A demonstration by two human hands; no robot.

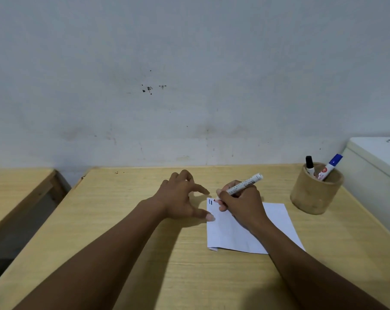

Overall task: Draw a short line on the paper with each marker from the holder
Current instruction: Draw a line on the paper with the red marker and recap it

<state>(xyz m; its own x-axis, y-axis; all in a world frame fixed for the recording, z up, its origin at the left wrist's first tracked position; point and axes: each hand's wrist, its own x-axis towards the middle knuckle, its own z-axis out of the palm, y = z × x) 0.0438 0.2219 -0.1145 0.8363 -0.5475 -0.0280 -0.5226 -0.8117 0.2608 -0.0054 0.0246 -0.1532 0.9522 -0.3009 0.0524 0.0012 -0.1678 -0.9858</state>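
Note:
A white sheet of paper (276, 222) lies on the wooden table (126, 222), with two short dark lines (210, 202) near its far left corner. My right hand (241, 203) grips a white marker (245, 184), uncapped, its red tip (214, 200) touching the paper just right of those lines. My left hand (180, 198) rests on the table with fingers spread, its thumb on the paper's left edge. A round wooden holder (314, 193) at the right holds a black-capped marker (310, 164) and a blue-capped marker (331, 166).
A grey wall (189, 74) rises right behind the table. A white box-like object (377, 162) stands at the far right beside the holder. A second wooden table (12, 189) sits to the left across a gap.

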